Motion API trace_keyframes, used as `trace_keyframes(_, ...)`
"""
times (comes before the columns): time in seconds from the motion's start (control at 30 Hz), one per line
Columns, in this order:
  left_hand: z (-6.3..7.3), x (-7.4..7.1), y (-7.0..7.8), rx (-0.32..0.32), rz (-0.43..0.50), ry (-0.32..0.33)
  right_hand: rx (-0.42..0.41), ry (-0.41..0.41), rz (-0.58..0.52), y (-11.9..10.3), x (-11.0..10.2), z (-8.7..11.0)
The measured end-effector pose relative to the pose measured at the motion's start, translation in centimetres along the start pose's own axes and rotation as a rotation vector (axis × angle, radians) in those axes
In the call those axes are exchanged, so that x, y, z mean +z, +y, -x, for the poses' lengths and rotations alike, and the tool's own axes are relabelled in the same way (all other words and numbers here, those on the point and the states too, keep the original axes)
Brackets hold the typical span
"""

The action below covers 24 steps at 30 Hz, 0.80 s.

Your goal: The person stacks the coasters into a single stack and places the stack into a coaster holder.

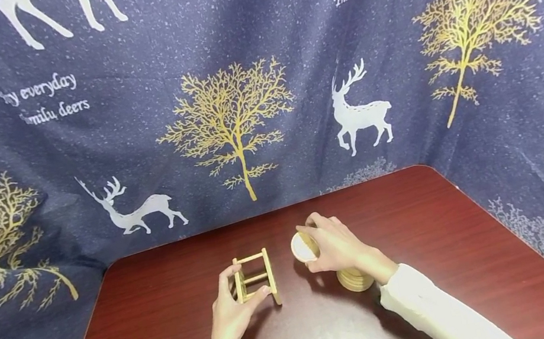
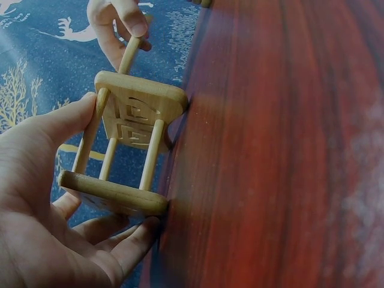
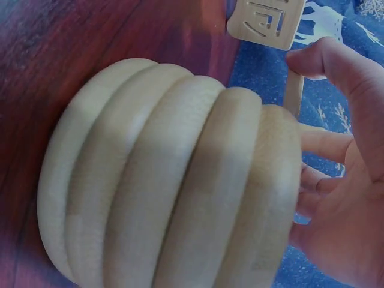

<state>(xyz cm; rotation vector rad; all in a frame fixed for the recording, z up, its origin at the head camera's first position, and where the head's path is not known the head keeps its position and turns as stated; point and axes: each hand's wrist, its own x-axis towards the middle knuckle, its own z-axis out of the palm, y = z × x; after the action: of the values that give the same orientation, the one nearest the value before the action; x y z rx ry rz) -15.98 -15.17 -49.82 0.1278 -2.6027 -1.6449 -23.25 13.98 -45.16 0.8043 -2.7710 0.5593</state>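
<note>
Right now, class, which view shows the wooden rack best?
The left wrist view: the rack is close, its carved panel and rods plain. The head view shows it small in the left hand; the right wrist, only part of one panel.

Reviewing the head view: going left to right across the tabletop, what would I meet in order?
Left hand → wooden rack with crossbars → pale round disc held in the right hand → ridged wooden piece → white right sleeve.

I identified white inscriptions (image 1: 47,86) on the blue cloth (image 1: 238,31): "everyday … deers" at left, "Hppy … The … deers" at right.
</note>
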Motion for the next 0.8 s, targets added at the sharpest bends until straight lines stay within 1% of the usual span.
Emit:
trace_keyframes(0.17, -0.1, 0.1, -0.1, -0.005, 0.010, 0.000, -0.013, 0.021, 0.001, 0.0, -0.4, 0.3)
trace_keyframes(0.33, 0.0, -0.1, 0.1, -0.004, 0.007, 0.000, -0.035, 0.040, 0.006, -0.1, -0.8, 0.6)
trace_keyframes(0.53, 0.0, -0.1, 0.2, -0.024, 0.047, -0.010, -0.050, 0.065, -0.002, -0.1, -1.1, 0.9)
trace_keyframes(0.8, -0.2, 0.0, -0.1, -0.032, 0.016, -0.009, -0.037, 0.092, -0.013, 0.2, -1.7, 1.5)
